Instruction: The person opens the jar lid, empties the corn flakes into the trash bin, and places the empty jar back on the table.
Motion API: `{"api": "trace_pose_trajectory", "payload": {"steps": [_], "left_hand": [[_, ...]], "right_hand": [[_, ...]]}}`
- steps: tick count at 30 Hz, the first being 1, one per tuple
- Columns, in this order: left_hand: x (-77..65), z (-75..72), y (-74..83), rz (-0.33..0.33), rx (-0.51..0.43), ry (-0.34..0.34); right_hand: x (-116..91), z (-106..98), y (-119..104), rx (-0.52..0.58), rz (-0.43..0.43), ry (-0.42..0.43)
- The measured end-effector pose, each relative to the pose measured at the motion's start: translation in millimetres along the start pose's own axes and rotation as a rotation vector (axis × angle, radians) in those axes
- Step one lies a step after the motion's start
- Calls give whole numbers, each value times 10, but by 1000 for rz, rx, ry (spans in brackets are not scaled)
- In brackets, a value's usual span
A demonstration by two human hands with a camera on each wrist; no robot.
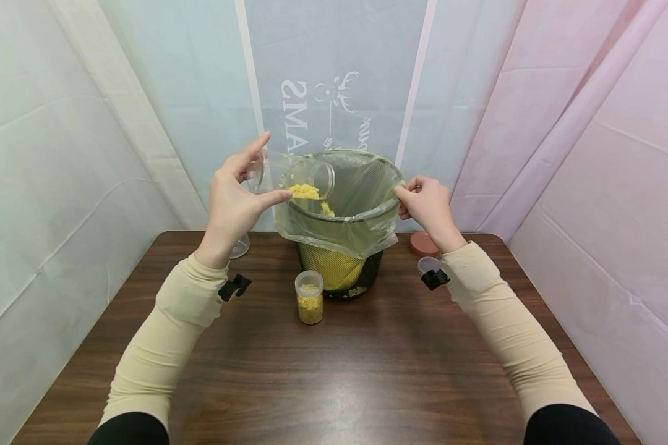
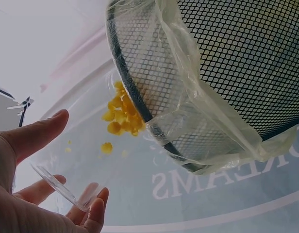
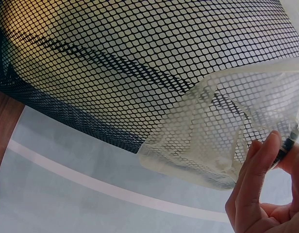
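My left hand (image 1: pixel 231 191) grips a clear jar (image 1: pixel 314 173) around its base end, thumb below and fingers above. The jar lies on its side with its mouth over the left part of the rim of a black mesh trash bin (image 1: pixel 375 269). Small yellow pieces (image 2: pixel 121 114) lie along its lower side, and some show beyond the mouth, inside the bin. A pale, see-through bin liner (image 1: pixel 362 238) is folded over the rim. At the right side, my right hand (image 1: pixel 427 204) pinches the liner and rim between thumb and fingers.
A second jar (image 1: pixel 310 303) of yellow pieces stands upright before the bin on the brown table (image 1: pixel 334 371). A reddish lid (image 1: pixel 423 243) and a clear lid (image 1: pixel 428 266) lie right of it. Another clear container (image 1: pixel 240 247) sits partly behind my left wrist. Fabric walls surround the table.
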State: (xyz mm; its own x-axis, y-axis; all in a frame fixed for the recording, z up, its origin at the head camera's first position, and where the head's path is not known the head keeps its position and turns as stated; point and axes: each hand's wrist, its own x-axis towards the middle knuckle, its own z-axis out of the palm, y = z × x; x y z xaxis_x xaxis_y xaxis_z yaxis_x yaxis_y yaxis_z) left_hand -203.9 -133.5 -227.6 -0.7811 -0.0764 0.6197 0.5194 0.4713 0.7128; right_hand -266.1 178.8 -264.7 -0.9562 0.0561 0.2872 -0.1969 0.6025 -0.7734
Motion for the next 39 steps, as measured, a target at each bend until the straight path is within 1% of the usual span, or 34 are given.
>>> {"api": "trace_pose_trajectory", "payload": {"steps": [5, 9, 16, 33, 39], "left_hand": [[8, 1, 22, -11, -11, 6], [18, 4, 35, -20, 3, 14], [67, 26, 36, 8, 5, 6], [136, 80, 44, 20, -11, -19], [135, 129, 45, 53, 2, -26]], "right_hand": [[4, 2, 6, -1, -1, 1], [5, 5, 5, 6, -1, -1], [5, 8, 8, 1, 3, 3], [11, 5, 2, 15, 16, -3], [8, 7, 6, 11, 11, 0]]}}
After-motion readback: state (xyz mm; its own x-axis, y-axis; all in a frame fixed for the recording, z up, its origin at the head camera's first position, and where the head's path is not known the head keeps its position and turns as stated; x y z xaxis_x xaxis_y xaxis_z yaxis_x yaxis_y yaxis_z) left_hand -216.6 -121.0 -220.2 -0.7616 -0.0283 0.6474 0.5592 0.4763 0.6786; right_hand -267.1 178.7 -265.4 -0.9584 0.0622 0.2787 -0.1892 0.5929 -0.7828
